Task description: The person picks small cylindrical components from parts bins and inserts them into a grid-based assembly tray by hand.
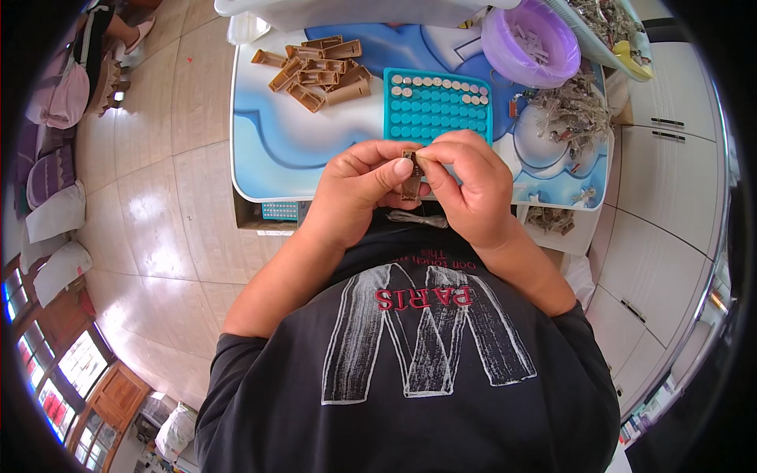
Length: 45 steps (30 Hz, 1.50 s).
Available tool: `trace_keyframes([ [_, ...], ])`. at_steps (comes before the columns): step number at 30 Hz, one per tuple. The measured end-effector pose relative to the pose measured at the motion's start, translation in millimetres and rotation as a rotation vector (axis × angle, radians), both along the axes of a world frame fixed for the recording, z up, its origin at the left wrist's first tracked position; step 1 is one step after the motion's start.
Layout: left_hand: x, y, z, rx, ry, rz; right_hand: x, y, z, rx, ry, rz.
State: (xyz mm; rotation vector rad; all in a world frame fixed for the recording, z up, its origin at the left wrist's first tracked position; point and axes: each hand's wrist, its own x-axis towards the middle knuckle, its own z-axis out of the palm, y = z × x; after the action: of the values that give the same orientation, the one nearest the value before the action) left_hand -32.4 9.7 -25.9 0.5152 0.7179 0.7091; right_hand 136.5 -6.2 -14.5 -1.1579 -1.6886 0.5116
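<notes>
A small brown piece [412,175] sits between the fingers of both hands. The tray [438,106] beyond it is teal, patterned with rows of round wells, its far rows filled with silvery-white discs [441,83]. The heap of open boxes [317,69] is tan-brown. The table [300,142] is white with swirling blue shapes. The bowl [530,43] is lilac. The shirt [410,370] is black with white print and red lettering

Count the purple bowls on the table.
1. The purple bowl stands at the table's far right corner, beyond the teal tray; small pale parts lie inside. Others could be hidden outside the picture.
</notes>
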Motion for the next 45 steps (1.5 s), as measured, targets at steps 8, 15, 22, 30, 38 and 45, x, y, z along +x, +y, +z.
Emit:
trace_keyframes([
  [8,5,-1,0,-0.007,0.078,0.013,2,0,-5,-0.055,0.032,0.008],
  [15,9,-3,-1,0.014,0.108,0.086,4,-10,-3,-0.078,-0.008,-0.024],
  [22,14,-3,-1,0.018,0.125,0.193,2,-24,-12,-0.23,-0.03,0.026],
  [30,14,-1,0,-0.003,0.111,0.199,-6,-29,-20,-0.283,0.134,0.013],
  [38,13,-1,-2,-0.015,0.095,0.208,-2,-23,-18,-0.139,-0.117,0.067],
  [45,14,0,-1,-0.012,0.132,0.179,2,-18,-22,-0.033,-0.255,0.044],
])
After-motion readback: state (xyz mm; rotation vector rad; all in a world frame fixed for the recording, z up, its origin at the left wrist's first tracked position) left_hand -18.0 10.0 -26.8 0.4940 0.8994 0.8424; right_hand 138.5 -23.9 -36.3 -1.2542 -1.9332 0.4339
